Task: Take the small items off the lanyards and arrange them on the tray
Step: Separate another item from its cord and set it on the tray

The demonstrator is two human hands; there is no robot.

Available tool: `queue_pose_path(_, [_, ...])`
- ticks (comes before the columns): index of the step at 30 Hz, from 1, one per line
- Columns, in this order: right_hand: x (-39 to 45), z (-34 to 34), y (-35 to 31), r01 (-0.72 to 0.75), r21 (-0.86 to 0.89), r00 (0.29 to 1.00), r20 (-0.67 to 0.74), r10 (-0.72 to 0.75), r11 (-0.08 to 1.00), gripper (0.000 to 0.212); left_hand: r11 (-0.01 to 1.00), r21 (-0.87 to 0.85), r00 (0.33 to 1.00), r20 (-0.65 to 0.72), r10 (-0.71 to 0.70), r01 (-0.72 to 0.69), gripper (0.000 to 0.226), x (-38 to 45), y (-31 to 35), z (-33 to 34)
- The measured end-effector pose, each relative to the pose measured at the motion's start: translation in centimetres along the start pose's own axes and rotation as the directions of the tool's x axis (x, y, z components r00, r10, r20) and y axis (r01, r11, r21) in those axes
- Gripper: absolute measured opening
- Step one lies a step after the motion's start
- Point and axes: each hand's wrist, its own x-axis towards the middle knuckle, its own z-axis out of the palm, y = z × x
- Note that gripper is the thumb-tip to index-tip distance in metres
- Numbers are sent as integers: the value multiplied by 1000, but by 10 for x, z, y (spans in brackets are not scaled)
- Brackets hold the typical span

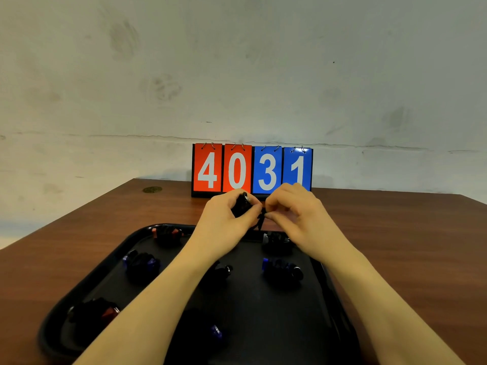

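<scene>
Your left hand (pixel 232 214) is curled round a small dark item (pixel 241 205), thumb and fingers clamped on it, with a glint of metal showing at its top; your right hand (pixel 292 209) sits just beside it at 3 o'clock, fingertips pinched on the thin black lanyard cord (pixel 261 219) that hangs down between the two hands; so both hands are grasping, neither is released. The pair hover above the far edge of the black tray (pixel 79 293), in front of the flip scoreboard (pixel 252 168) reading 4031, which stands at 12 o'clock on the brown surface (pixel 408 246).

The relation that matters: the item lies at 9 o'clock from your right fingertips, almost touching them, and the cord runs from that joint down toward 6 o'clock; I judge the clip or loop sits in the narrow gap between your thumbs, though it is too dark and small to tell its form. The right hand is the nearer one to the fastening; the left only steadies the body of the item.

On the tray lie several dark bundles: one with red ends (pixel 168 234) at 11 o'clock, one with blue ends (pixel 141 263) at 9 o'clock, another with red (pixel 93 312) at 7 o'clock, one with a blue end (pixel 282 270) at 3 o'clock; whether these are freed items or wound lanyards I cannot tell. The detaching looks unfinished; once it parts, you would likely lower the item straight toward 6 o'clock onto bare tray.
</scene>
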Motion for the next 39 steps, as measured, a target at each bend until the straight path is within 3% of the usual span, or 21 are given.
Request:
queue_pose_path(11, [1, 2, 5, 55, -120, 997, -44, -61, 991, 6, 999, -16, 998, 45, 48, -48, 15, 1, 1, -4])
queue_pose_path(18, [1, 1, 5, 75, -134, 997, -16, -78, 988, 5, 994, 90, 996, 75, 55, -62, 10, 1, -1, -2])
queue_pose_path(23, [0, -2, -3, -97, 139, 995, 17, 96, 985, 8, 1000, 26, 997, 73, -7, 5, 12, 2, 2, -1])
queue_pose_path(29, [3, -3, -12, -324, 456, 946, 133, 297, 829, 5, 990, -139, 1000, -4, -27, 26, 10, 2, 4, -1])
queue_pose_path(35, [4, 1, -10, -436, 689, 866, 148, 477, 578, 11, 991, -6, 991, 8, 134, -134, 10, 1, 1, -5])
queue_pose_path(39, [5, -3, -9, -460, 707, 854, 187, 485, 538, 11, 974, 105, 980, 18, 198, -199, 16, 2, -2, -3])
